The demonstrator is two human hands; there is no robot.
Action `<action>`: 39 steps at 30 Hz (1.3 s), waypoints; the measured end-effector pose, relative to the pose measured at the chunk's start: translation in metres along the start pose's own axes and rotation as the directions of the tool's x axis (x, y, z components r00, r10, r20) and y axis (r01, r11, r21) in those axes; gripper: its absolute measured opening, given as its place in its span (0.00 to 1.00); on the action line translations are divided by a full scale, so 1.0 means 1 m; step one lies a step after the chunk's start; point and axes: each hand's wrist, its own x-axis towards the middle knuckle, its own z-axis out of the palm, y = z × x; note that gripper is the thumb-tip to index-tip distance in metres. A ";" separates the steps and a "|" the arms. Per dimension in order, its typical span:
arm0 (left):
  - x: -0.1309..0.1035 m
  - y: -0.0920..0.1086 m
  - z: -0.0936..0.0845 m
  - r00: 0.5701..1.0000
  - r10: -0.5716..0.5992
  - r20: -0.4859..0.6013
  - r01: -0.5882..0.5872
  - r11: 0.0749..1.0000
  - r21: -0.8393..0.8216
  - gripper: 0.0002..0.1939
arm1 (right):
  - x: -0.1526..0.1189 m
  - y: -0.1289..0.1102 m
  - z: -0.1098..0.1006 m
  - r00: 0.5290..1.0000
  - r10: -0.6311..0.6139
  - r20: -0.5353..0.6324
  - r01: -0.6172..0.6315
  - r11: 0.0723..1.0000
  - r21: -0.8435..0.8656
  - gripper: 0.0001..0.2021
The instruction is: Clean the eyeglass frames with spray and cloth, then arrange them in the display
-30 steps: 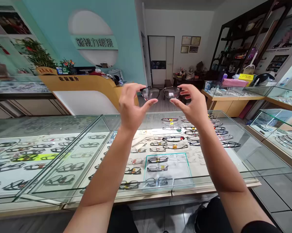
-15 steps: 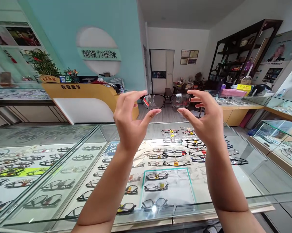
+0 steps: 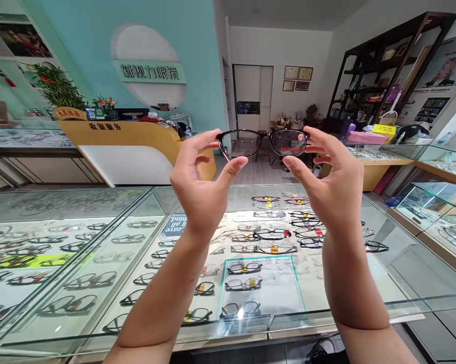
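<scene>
A pair of black-rimmed eyeglasses (image 3: 264,135) is held up in the air above the glass display case, front rim level, with red lettering on the right-hand lens. My left hand (image 3: 203,177) grips the frame's left end between thumb and fingers. At the other end, my right hand (image 3: 326,174) pinches the frame the same way. The temples are mostly hidden behind the lenses and fingers. Below lie rows of spectacle frames inside the case, among them a black pair (image 3: 272,234) with a red tag.
The glass display case (image 3: 250,323) spans the foreground, with a teal-bordered card (image 3: 277,290) inside. Beyond it stands a yellow-and-white counter (image 3: 132,164). More glass cases (image 3: 440,212) run along the right. A dark shelf unit (image 3: 375,76) leans into view behind.
Both hands have raised the eyeglasses slightly and moved a little farther apart with the frame closer to me. Red lettering now shows on the right-hand lens. The view has tilted slightly down.
</scene>
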 end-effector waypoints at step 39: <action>0.005 -0.018 -0.005 0.990 -0.050 0.132 0.056 0.998 -0.042 0.29 | -0.004 -0.005 -0.001 1.000 -0.004 0.024 0.004 1.000 -0.014 0.22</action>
